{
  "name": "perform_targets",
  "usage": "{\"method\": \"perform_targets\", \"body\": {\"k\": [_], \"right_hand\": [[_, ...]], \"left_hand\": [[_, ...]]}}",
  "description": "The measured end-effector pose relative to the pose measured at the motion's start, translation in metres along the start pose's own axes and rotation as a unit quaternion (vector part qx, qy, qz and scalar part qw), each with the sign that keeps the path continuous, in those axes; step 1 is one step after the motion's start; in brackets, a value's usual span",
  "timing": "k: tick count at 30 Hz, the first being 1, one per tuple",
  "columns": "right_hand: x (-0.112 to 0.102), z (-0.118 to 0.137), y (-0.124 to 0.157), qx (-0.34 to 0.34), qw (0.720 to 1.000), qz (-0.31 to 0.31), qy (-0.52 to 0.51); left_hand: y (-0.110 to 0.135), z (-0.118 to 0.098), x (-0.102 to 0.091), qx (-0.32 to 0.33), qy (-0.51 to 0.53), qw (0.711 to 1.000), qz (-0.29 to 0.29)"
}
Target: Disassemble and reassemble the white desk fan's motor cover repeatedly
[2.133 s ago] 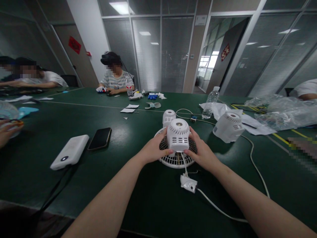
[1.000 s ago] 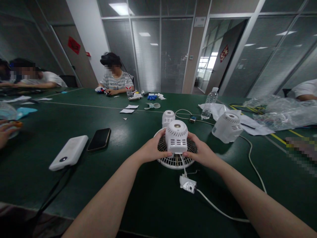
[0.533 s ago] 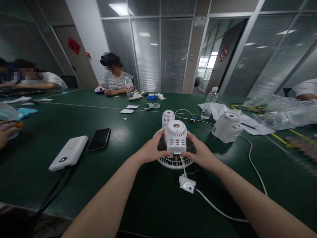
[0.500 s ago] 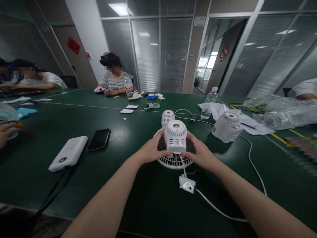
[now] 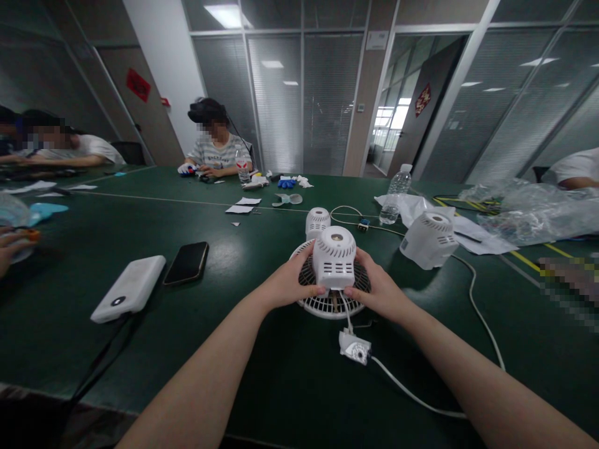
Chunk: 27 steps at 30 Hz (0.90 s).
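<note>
While on the grille (image 5: 327, 307), cover (image 5: 333, 262): gripped by left hand (image 5: 285, 287) at 9, right hand (image 5: 381, 290) at 3.
Cord (image 5: 397, 380): a forearm snag could topple it.

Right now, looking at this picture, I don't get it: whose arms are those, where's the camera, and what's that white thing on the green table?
No machine here. The camera sits on a person's head and looks forward and down, so the two bare arms coming in from the bottom are that person's own. The left hand and right hand grip a white motor housing from either side. It stands on a round fan grille that lies flat on the green table. A small switch box with a white cord lies just in front. To the left are a black phone and a white power bank; to the right are a second housing, a water bottle and plastic bags. Another person sits across the table.
</note>
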State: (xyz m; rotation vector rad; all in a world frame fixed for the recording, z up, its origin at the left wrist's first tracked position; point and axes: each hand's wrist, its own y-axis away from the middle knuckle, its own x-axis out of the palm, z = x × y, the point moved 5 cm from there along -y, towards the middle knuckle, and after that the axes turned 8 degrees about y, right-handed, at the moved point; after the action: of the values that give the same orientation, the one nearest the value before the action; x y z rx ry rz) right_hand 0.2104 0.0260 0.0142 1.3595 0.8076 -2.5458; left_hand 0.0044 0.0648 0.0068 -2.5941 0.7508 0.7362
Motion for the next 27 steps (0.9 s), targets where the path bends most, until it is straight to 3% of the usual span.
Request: {"method": "perform_targets", "body": {"k": [9,27], "right_hand": [[0.0056,0.0028,-0.0020,0.006,0.999,-0.031,0.041],[0.0036,0.0015,0.0012,-0.017,0.995,-0.019,0.098]], "left_hand": [[0.0010,-0.0013,0.0004,-0.002,-0.032,0.999,-0.004],[0.0012,-0.0040,0.0063,-0.007,-0.031,0.999,-0.018]]}}
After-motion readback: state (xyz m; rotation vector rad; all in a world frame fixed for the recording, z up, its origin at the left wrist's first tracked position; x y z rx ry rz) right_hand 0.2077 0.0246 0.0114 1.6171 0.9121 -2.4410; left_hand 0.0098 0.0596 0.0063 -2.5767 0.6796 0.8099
